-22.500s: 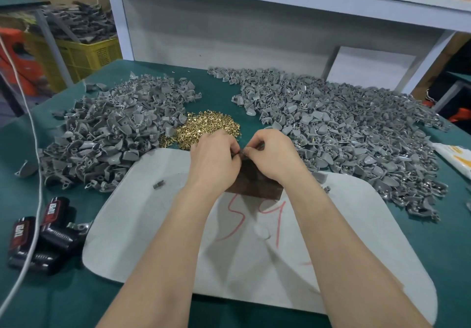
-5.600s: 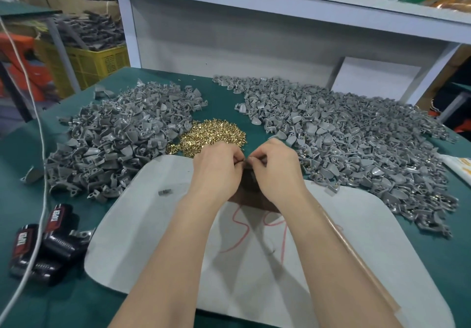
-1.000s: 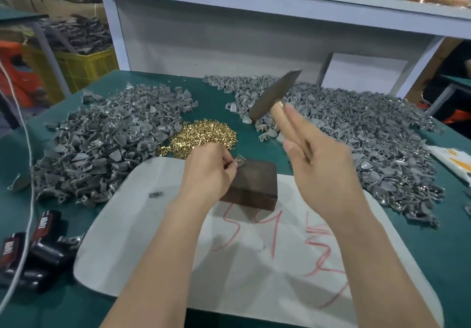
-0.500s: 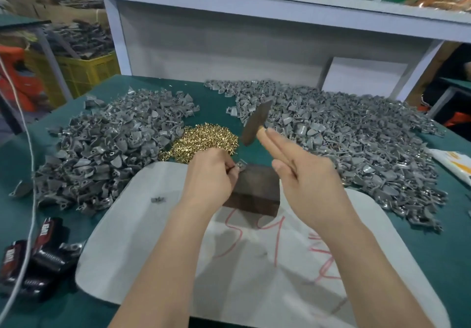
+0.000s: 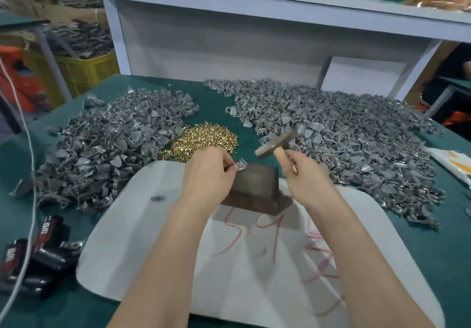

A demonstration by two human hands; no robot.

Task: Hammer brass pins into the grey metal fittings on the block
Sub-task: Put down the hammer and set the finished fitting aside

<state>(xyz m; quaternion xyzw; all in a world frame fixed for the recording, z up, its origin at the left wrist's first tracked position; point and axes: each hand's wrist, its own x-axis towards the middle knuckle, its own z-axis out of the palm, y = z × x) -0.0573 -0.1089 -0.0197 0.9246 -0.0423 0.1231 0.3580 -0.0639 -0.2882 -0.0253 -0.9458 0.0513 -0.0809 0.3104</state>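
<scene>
Grey fitting [image 5: 240,165] sits on the far left corner of the block [image 5: 254,187], pinched between the curled fingers [image 5: 229,168] of your left hand [image 5: 206,174]. Your right hand [image 5: 308,177], wrist cocked, wraps its fingers round the wooden handle of one hammer [image 5: 276,144], whose head is tilted above the block's far edge. Beyond the block on the tabletop [image 5: 216,113] lie one pile of brass pins [image 5: 204,140] and two heaps of loose fittings, a left heap [image 5: 109,149] and a right heap [image 5: 344,133].
</scene>
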